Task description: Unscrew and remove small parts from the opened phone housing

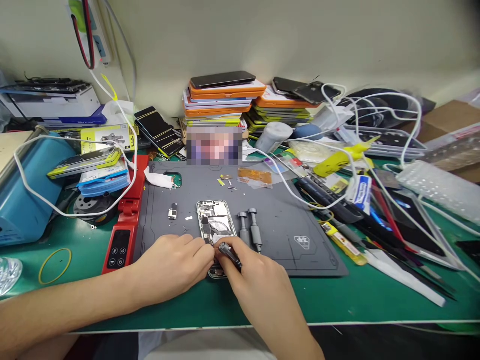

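An opened smartphone (217, 210), its inner parts bare, lies on the grey work mat (277, 210) in front of me. My right hand (258, 280) is closed around a dark screwdriver (230, 255), held slantwise over the phone's lower half. The tool's tip is hidden by the fingers. Curled against the phone's lower left side is my left hand (183, 262), its fingertips close to the right hand's. Whatever it may pinch is out of sight. Two grey screwdrivers (255, 231) lie just right of the phone, and a small phone part (173, 212) lies to its left.
A red device with a touch panel (120, 247) borders the mat's left side. Tiny parts (227, 181) lie near its back. White cable (288, 185) loops over the right side, above tweezers and tools. Orange boxes (225, 92) are stacked behind. A rubber band (55, 265) lies left.
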`<state>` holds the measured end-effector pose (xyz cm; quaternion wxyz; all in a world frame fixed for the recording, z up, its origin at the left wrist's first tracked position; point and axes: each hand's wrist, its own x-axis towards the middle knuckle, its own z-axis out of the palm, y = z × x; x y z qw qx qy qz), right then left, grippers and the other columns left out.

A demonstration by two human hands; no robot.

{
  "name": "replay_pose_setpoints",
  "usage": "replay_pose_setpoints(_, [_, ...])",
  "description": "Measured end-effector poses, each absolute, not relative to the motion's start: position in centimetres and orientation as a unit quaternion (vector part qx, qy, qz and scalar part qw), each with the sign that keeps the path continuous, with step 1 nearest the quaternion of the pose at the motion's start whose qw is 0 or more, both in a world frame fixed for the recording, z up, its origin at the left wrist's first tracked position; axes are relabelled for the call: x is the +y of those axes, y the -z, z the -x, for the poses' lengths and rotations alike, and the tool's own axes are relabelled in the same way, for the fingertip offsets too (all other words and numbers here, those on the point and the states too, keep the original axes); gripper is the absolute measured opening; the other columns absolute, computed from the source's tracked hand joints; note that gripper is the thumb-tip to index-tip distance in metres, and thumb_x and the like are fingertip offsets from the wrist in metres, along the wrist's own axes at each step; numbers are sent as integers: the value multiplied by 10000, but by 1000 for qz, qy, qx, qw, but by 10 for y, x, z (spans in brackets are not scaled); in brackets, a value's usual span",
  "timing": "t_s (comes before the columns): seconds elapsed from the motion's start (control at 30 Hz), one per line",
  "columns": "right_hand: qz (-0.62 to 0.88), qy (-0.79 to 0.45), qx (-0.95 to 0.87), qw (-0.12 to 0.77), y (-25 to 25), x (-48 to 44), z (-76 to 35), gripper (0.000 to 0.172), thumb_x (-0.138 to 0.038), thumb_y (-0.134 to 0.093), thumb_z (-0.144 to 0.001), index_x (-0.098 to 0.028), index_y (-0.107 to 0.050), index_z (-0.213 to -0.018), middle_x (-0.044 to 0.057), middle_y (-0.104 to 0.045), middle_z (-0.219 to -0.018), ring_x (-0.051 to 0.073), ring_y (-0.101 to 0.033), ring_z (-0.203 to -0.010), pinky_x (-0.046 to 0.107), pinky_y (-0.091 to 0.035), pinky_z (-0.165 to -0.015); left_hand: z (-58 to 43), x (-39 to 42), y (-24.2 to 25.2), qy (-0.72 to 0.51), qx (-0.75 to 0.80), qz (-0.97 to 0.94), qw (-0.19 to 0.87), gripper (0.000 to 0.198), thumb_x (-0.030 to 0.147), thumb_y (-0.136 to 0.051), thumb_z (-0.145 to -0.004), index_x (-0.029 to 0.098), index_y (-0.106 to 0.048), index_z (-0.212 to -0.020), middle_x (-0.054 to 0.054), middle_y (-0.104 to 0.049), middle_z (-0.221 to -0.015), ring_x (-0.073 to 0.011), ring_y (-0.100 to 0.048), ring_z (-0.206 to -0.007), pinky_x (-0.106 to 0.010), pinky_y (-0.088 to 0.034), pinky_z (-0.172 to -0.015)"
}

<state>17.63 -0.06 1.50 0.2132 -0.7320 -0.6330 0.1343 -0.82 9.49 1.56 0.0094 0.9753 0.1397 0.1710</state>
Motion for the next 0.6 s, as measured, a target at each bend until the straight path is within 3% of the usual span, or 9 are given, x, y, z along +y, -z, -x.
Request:
replay_pose_setpoints(0.43, [733,-137,-632,210,-17,1,-177,114,-222,-611,-1035,-286,-669,-959,-47,-726,-626,241,-714,-524,277,-363,-492,9,94,-14,-176,140,-974,9,322,231,-385,-1179,217,-515,-885,12,-602,-742,-180,-577,-605,-354,-350,-543])
replay_pose_setpoints(0.6, [727,-195,-605,260,-13,-3,-178,158,-281,-547,-1054,-295,-686,-980,-35,-737,-675,224,-696,-544,277,-423,-529,9,94,-12,-183,134,-974,-2,333,241,-384,-1190,213,-520,-888,13,-597,-754,-181,-576,-616,-366,-355,-539])
